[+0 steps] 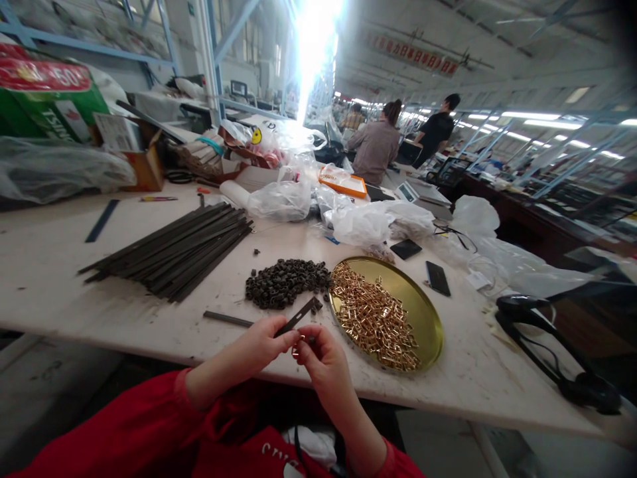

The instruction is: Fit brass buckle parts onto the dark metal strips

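Observation:
My left hand (266, 345) is closed on a dark strap (298, 317) with a slot near its end, which points up to the right. Close beside it, my right hand (321, 355) pinches a small gold buckle (297, 348) between thumb and fingers. To the right, a round gold tray (428, 325) bears a heap of gold buckles (373, 318). A pile of small black loops (286, 282) lies just beyond my hands. Another dark strip (226, 318) rests by my left hand, and a stack of dark straps (174, 249) lies farther left.
Plastic bags (368, 219) and an orange box (343, 181) crowd the table's back. Two dark flat devices (438, 277) lie beyond the tray. A black curved stand (552, 352) is at the right. A cutter (158, 198) lies at back left. Several people stand farther off.

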The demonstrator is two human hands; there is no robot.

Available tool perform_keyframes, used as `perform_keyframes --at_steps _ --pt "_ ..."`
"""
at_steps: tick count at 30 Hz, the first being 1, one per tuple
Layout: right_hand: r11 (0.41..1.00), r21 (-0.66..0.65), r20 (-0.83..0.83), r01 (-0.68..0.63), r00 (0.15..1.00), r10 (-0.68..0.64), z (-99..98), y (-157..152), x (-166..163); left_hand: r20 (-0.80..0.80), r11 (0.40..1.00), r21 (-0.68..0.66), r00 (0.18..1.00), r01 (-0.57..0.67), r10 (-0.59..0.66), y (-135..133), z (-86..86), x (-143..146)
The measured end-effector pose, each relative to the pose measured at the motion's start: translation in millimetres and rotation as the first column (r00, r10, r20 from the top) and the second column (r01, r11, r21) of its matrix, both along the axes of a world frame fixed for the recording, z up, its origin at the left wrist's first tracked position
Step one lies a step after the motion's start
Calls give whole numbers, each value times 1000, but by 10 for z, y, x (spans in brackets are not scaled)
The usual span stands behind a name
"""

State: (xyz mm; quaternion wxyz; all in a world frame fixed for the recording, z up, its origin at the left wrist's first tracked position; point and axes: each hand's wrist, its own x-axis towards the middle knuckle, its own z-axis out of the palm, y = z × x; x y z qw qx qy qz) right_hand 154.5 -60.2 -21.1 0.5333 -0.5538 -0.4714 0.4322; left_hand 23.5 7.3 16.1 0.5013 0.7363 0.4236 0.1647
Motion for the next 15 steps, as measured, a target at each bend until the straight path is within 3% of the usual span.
perform_keyframes --at_steps 4,8,12,15 --pt "1000 -26 -84 -12 996 9 15 0 0 -16 999 5 999 38 -38 14 22 -14" --pt "994 -60 -267 89 958 -102 115 24 55 -28 993 90 997 77 -75 42 156 -123" --pt "976 -96 -486 194 847 -216 208 56 67 -163 980 170 984 101 -73 -4 239 -237" --pt "967 -173 -620 186 742 -254 236 54 12 -208 969 216 976 116 -70 -93 200 -257"
